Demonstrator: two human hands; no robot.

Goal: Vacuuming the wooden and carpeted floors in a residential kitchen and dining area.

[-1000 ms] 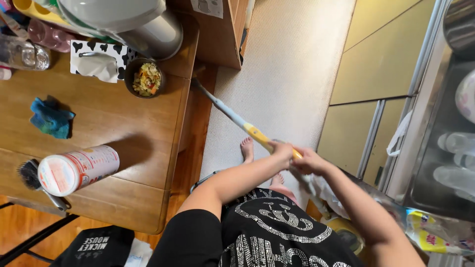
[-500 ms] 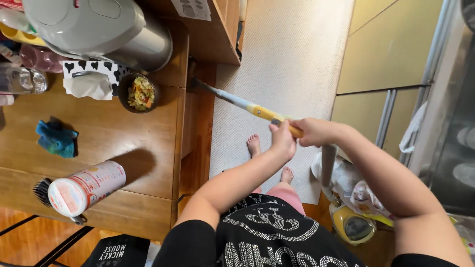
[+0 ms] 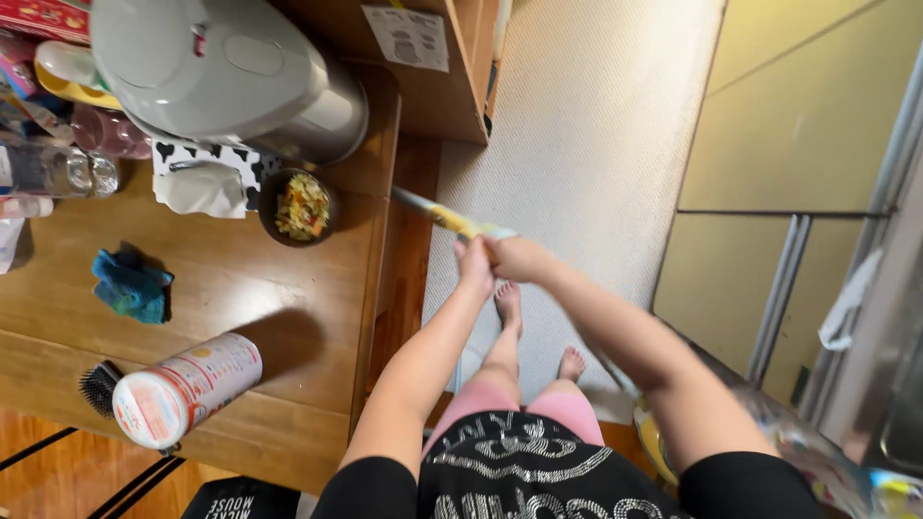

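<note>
View from above of a person standing barefoot on a pale woven floor mat (image 3: 577, 125), beside a wooden table (image 3: 221, 279). Both hands meet in front of the body on a long mop handle (image 3: 444, 215), yellow and pale blue, blurred by motion. The left hand (image 3: 474, 269) is closed around the near end of the handle, fingers curled tight. The right hand (image 3: 516, 256) is wrapped around it just beside the left, the two hands touching. The handle slants away from the hands toward the table's right edge, where its far end passes out of sight; its head cannot be seen.

On the table, near the right edge, sits a dark bowl of chopped vegetables (image 3: 300, 206). Just behind the bowl, at the far right corner, stands a grey rice cooker (image 3: 226, 72). A cow-print tissue holder (image 3: 207, 178) lies touching the bowl's left side. A crumpled blue cloth (image 3: 132, 286) rests toward the left edge. A white cylindrical canister (image 3: 186, 389) lies on its side near the front edge, with a black hairbrush (image 3: 98, 385) just beside it.
</note>
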